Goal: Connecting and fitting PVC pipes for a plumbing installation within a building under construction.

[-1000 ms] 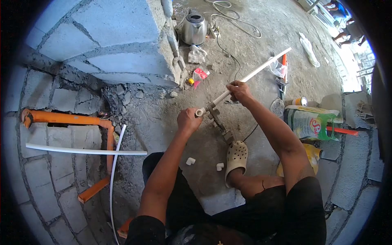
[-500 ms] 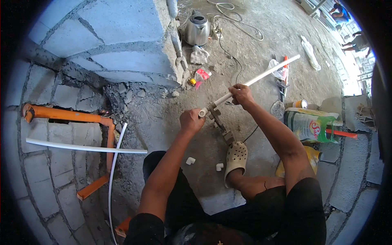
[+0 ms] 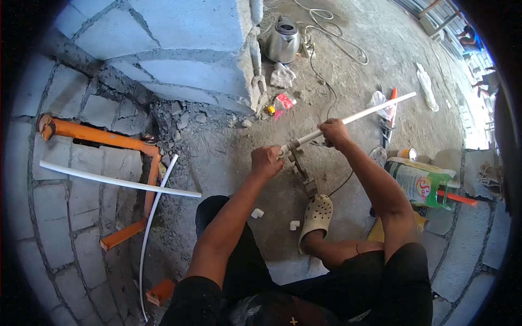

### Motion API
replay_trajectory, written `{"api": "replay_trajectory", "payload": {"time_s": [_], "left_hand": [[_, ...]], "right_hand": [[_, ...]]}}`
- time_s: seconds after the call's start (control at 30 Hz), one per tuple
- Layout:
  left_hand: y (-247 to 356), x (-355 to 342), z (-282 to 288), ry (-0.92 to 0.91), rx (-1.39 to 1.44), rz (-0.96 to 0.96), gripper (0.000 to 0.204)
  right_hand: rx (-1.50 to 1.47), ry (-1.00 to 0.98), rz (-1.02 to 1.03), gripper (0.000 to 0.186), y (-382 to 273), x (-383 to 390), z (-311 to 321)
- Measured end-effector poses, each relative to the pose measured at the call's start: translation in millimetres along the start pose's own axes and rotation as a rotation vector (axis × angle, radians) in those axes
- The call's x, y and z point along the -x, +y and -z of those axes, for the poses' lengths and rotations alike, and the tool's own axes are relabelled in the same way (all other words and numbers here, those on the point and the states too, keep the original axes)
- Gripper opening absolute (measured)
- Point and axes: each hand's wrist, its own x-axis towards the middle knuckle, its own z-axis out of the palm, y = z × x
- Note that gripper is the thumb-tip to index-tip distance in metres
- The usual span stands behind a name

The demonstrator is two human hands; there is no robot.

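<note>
Both hands closed: left hand [image 3: 266, 161] wrapped around the near end of a long white pipe [image 3: 359, 116], apparently on a small white fitting there, though the fingers hide most of it; right hand [image 3: 334, 133] clamped on the same pipe just to the right. Pipe runs up and right from the hands, far end over the concrete floor [image 3: 228, 157]. One metal tool [image 3: 300, 163] hangs off the pipe between the hands, its lower end resting by one cream clog [image 3: 316, 215] on the person's foot. Two small white fittings on the floor near the clog: one to its left [image 3: 257, 213], one nearer it [image 3: 294, 224]. Left side: two more white pipes, one straight [image 3: 117, 182], one thin and curved [image 3: 152, 217], crossing an orange conduit run [image 3: 100, 138] set in a chase in the block wall [image 3: 65, 228]. Far centre: one steel kettle [image 3: 284, 42] beside a block pier [image 3: 185, 49], one white cord [image 3: 331, 38] looping off to its right. Right of the arm: one green and white sack [image 3: 421, 182], one small tin can [image 3: 406, 154] just behind it, and one orange-handled tool [image 3: 390, 111] beyond.
</note>
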Motion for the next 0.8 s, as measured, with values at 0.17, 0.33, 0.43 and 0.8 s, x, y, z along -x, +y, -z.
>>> {"api": "replay_trajectory", "payload": {"time_s": [0.17,0.33,0.43,0.8], "left_hand": [[-5,1,4,0.012,-0.004,0.002,0.019],[-9,14,9,0.024,0.033,-0.043,0.020],[-8,12,15,0.003,0.013,-0.054,0.018],[-16,28,69,-0.130,0.018,0.019,0.023]], "right_hand": [[0.025,-0.021,0.055,0.024,-5,2,-3],[-0.105,-0.078,0.085,0.025,13,9,-10],[-0.125,-0.007,0.162,0.024,22,11,-17],[-0.320,-0.132,0.456,0.024,19,49,-45]]}}
